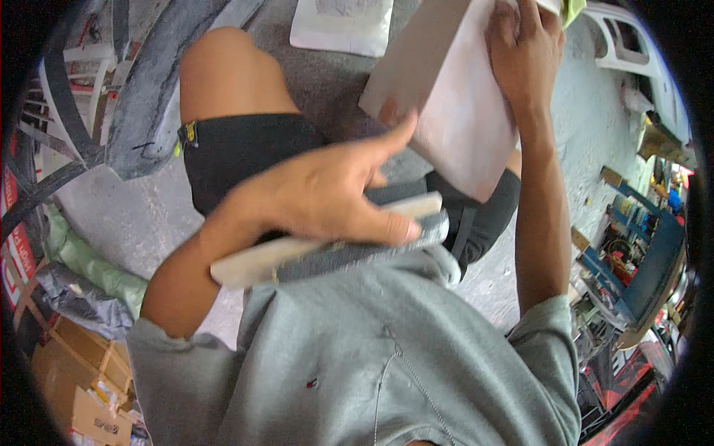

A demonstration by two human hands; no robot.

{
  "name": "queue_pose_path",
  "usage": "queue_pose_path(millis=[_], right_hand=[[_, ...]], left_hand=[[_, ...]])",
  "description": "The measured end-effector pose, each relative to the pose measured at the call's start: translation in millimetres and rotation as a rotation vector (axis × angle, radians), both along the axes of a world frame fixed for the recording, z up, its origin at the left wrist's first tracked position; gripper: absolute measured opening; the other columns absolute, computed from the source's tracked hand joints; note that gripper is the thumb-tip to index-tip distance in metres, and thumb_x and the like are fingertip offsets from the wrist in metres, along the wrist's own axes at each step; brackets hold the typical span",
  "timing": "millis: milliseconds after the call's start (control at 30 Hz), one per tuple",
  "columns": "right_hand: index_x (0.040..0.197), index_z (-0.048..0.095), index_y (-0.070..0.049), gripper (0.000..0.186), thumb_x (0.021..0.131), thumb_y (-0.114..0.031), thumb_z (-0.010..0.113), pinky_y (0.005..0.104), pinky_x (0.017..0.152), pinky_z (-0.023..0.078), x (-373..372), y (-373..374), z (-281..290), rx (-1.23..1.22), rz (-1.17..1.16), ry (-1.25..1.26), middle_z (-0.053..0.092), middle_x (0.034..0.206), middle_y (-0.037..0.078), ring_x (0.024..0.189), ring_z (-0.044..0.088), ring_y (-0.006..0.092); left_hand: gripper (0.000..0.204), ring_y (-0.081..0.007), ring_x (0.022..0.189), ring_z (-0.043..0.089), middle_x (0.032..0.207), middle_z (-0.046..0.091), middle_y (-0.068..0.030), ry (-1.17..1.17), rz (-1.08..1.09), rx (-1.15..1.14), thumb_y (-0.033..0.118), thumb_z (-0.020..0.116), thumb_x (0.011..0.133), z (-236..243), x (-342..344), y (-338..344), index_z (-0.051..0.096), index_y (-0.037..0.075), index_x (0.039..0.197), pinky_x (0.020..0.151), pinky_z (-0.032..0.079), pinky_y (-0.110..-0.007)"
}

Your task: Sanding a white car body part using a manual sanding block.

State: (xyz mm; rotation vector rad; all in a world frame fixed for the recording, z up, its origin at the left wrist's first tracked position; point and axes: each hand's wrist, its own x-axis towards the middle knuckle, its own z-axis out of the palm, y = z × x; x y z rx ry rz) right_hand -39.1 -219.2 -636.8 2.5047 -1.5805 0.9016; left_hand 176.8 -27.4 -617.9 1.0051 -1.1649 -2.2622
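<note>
My left hand (320,189), a little blurred by motion, holds a long two-layered sanding block (357,256), cream above and dark grey below. Its thumb lies across the block near one end, and the index finger stretches toward the panel; the other fingers are mostly hidden. The block is close in front of my grey shirt, above my lap. At the upper right, my right hand (524,63) grips the far part of an angular painted panel (465,111), grey with pinkish patches. That panel tilts over my right leg, its near corner pointing toward me.
A white flat packet (342,30) lies on the grey floor ahead. A large dark grey part (167,82) and black metal frames (59,97) stand at the left, above green sheeting (85,256) and cardboard boxes (74,372). Blue shelving (639,260) with clutter stands at the right.
</note>
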Motion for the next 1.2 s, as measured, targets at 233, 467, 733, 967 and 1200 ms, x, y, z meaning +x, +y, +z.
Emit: queue_pose_path(millis=[233,467,733,967,1200], right_hand=[[0.136,0.066,-0.024,0.036,0.1,-0.027,0.059,0.0494,0.103,0.045,-4.4,-11.7,-3.1,-0.11,0.071,0.212,0.059,0.128,0.022,0.12,0.056,0.0372],[0.134,0.066,-0.02,0.036,0.1,-0.027,0.059,0.0501,0.109,0.038,-13.6,-18.3,-7.4,-0.071,0.128,0.215,0.06,0.124,0.022,0.125,0.051,0.0401],[0.132,0.066,-0.015,0.036,0.098,-0.023,0.06,0.052,0.107,0.039,-8.8,-14.1,-2.1,-0.012,0.094,0.142,0.058,0.122,0.023,0.12,0.053,0.0421],[0.132,0.066,-0.015,0.039,0.094,-0.017,0.06,0.051,0.103,0.04,0.6,-6.4,6.6,0.049,-0.065,0.178,0.059,0.127,0.02,0.118,0.054,0.0385],[0.135,0.063,-0.017,0.044,0.092,-0.017,0.061,0.0497,0.101,0.04,2.9,1.3,15.1,0.061,-0.102,0.14,0.058,0.131,0.016,0.122,0.052,0.035]], left_hand=[[0.094,-0.019,0.11,0.065,0.12,0.069,-0.0183,-0.016,0.049,0.111,0.017,0.078,0.088,-3.8,26.8,28.4,0.023,-0.001,0.162,0.1,0.049,-0.033],[0.055,-0.0147,0.07,0.069,0.1,0.07,-0.0158,0.104,1.015,0.335,0.036,0.058,0.097,-7.6,71.5,23.4,0.05,-0.004,0.135,0.058,0.059,-0.026],[0.05,-0.0198,0.068,0.068,0.092,0.069,-0.0188,0.087,1.18,0.147,0.042,0.046,0.106,-30.9,122.8,26.9,0.061,-0.004,0.118,0.052,0.056,-0.033],[0.051,-0.0222,0.065,0.069,0.087,0.07,-0.0176,0.14,1.28,0.439,0.046,0.052,0.1,-22.3,109.2,17.9,0.063,-0.002,0.111,0.054,0.057,-0.033],[0.049,-0.0229,0.066,0.069,0.084,0.069,-0.0166,0.151,1.223,0.332,0.044,0.054,0.099,-10.0,90.5,12.5,0.063,-0.002,0.11,0.058,0.058,-0.035]])
